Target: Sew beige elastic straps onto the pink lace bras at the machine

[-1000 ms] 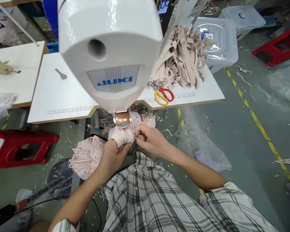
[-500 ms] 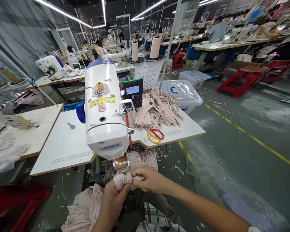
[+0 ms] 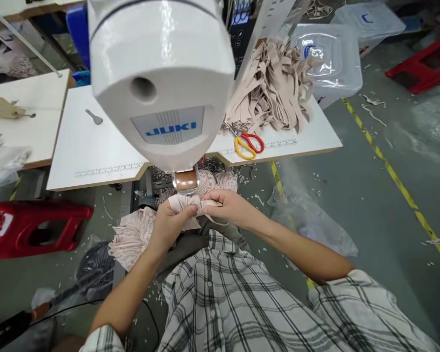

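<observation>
A white JUKI sewing machine (image 3: 161, 83) fills the upper middle, with its copper-coloured foot (image 3: 186, 180) just below the head. Right under that foot, my left hand (image 3: 168, 227) and my right hand (image 3: 227, 208) both pinch a pale pink fabric strip (image 3: 188, 203), fingers closed on it. Pink lace fabric (image 3: 132, 237) hangs below my left hand and more of it lies behind the foot. My plaid shirt covers the bottom of the view.
On the white table (image 3: 88, 146) lie a heap of beige strips (image 3: 275, 90), red and yellow scissors (image 3: 247, 144) and a small grey tool (image 3: 94, 117). Clear lidded bins (image 3: 330, 58) stand at the right, a red stool (image 3: 33, 227) at the left, plastic bags (image 3: 311, 227) on the floor.
The view tipped up across the workshop and dropped back onto the machine. My hands stay under the foot; the strip, bunched over my left fingers before, now runs between both hands.
</observation>
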`<state>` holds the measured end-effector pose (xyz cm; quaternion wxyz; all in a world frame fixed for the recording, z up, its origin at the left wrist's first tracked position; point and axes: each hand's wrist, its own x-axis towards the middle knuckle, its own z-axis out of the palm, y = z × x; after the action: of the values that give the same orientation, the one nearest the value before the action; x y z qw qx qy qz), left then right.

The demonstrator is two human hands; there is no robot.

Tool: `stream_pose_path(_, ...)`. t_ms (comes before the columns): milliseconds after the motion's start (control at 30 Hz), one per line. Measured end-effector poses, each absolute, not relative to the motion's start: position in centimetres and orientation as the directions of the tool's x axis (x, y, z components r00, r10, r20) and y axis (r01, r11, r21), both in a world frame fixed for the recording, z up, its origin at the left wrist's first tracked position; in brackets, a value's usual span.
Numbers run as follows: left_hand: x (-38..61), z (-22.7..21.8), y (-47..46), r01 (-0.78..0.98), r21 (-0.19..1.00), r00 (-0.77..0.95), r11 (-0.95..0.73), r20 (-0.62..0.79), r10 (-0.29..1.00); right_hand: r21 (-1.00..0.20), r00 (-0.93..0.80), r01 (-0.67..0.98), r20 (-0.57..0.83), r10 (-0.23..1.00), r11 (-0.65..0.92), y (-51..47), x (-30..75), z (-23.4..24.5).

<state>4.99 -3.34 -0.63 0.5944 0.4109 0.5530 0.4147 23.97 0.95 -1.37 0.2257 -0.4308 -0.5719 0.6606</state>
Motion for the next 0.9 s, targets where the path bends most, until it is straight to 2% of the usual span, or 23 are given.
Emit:
stream_pose_path(200, 5.6, -1.2, -3.5, -0.081, 0.952, -0.030, 0.294, -0.297, 0.954, -0.958, -0.484, 0.199, -0.280, 0.829, -0.207, 0.7, 23.8, -1.1)
stream_pose_path(333, 6.9, -0.6, -3.8, -0.167, 0.939, -0.110, 0.301, -0.321, 0.941, -0.962, -0.433, 0.267, -0.171, 0.885, -0.055, 0.5, 23.4, -0.7)
stream_pose_path(467, 7.4, -0.1, -4.5, -0.219, 0.931, -0.147, 0.292, -0.328, 0.933, -0.940, -0.477, 0.326, -0.071, 0.876, 0.101, 1.2, 23.5, -0.2)
stream_pose_path(533, 7.0, -0.4, -5.2, -0.293, 0.915, -0.147, 0.277, -0.329, 0.933, -0.956, -0.526, 0.290, -0.119, 0.842, 0.046, 1.9, 23.9, 0.4)
stream_pose_path(633, 6.2, -1.2, -6.4, -0.404, 0.892, -0.179, 0.205, -0.297, 0.938, -0.969, -0.602, 0.181, -0.243, 0.761, -0.167, 3.3, 24.4, 2.0)
stream_pose_path(733, 5.9, -1.3, -7.1, -0.453, 0.876, -0.088, 0.166, -0.229, 0.969, -0.957, -0.728, 0.114, -0.264, 0.633, -0.268, 4.8, 24.4, 4.2)
stream_pose_path(800, 5.6, -0.7, -7.1, -0.383, 0.917, -0.012, 0.109, -0.122, 0.992, -0.967, -0.827, 0.137, -0.230, 0.513, -0.212, 5.8, 24.1, 5.8)
stream_pose_path(833, 5.2, -0.3, -6.9, -0.288, 0.957, -0.008, 0.039, -0.043, 0.999, -0.977, -0.859, 0.168, -0.212, 0.466, -0.134, 6.4, 23.8, 6.4)
stream_pose_path(900, 4.1, 0.3, -6.1, 0.077, 0.981, -0.013, -0.178, 0.179, 0.984, -0.957, -0.873, 0.258, -0.171, 0.458, 0.134, 7.5, 23.3, 7.3)
